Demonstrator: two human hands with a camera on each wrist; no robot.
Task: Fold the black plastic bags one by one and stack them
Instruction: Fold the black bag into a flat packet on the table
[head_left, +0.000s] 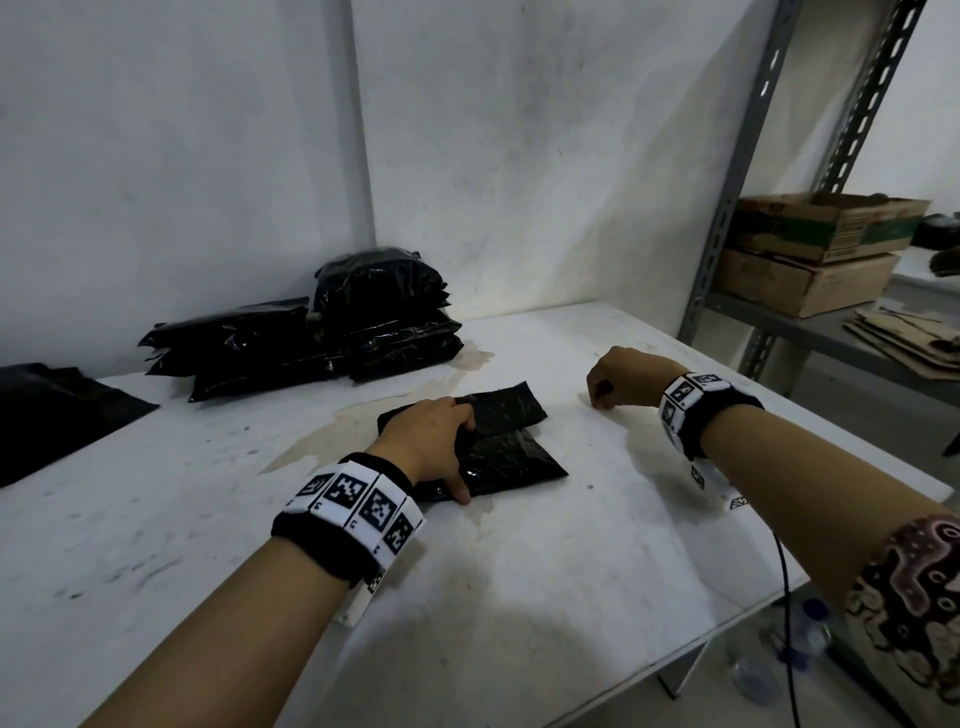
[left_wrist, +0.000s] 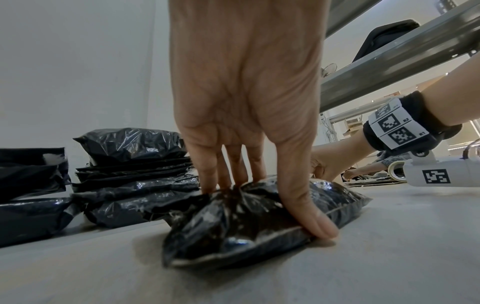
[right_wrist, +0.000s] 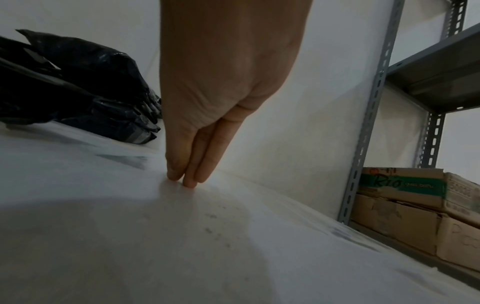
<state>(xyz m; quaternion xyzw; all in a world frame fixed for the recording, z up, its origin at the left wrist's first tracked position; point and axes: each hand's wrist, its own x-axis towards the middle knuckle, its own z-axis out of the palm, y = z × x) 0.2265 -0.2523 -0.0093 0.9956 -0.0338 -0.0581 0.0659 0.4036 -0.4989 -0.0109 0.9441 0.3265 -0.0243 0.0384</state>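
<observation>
From the head view, the folded black bag (head_left: 498, 441) lies on the desk (head_left: 519, 597) in front of the stack of folded bags (head_left: 384, 322). The left hand (head_left: 431, 436) presses it, thumb and fingers clamping its edges. The right hand (head_left: 621, 379) rests beside the bag, apparently curled, holding nothing.

At the left wrist, the bag crumples under the fingers (left_wrist: 207, 179): thin, slick, springy film, best pinched along the folded edge. Its underside is hidden.

At the right wrist, straight fingertips (right_wrist: 189, 179) touch bare desk, so that hand's posture is uncertain.
</observation>
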